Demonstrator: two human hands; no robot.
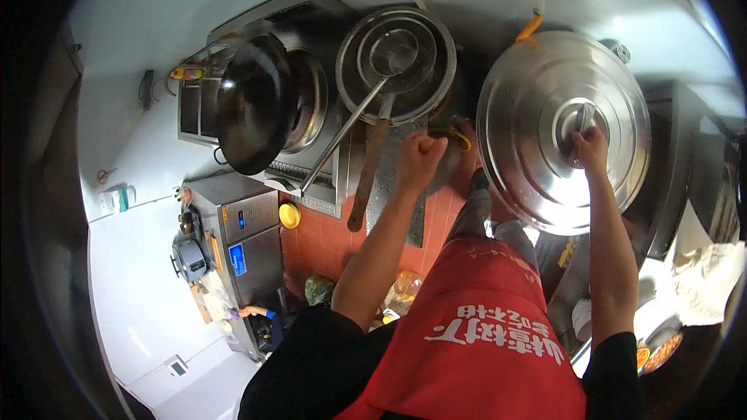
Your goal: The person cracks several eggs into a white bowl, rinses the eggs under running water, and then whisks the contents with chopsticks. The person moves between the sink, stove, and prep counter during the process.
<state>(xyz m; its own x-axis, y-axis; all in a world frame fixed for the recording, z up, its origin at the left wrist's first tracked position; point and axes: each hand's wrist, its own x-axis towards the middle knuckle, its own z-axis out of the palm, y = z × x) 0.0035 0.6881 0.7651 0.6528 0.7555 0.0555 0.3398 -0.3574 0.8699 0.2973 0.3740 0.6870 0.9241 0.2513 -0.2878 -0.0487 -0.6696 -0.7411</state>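
My right hand grips the handle at the centre of a large round stainless-steel lid. The lid is tilted, its ringed top facing me. My left hand is curled, held over a grey strip on the floor beside a dark round vessel. Whether something is inside its fingers is hard to make out. Beyond it, a metal basin carries a long-handled metal ladle and a strainer with a wooden handle. A yellow loop shows near the left hand.
A dark wok leans tilted on a steel stove at left. Farther left stand a steel cabinet, with a rice cooker on top, and another person's hand. A yellow bowl is by the cabinet. Food bowls sit lower right.
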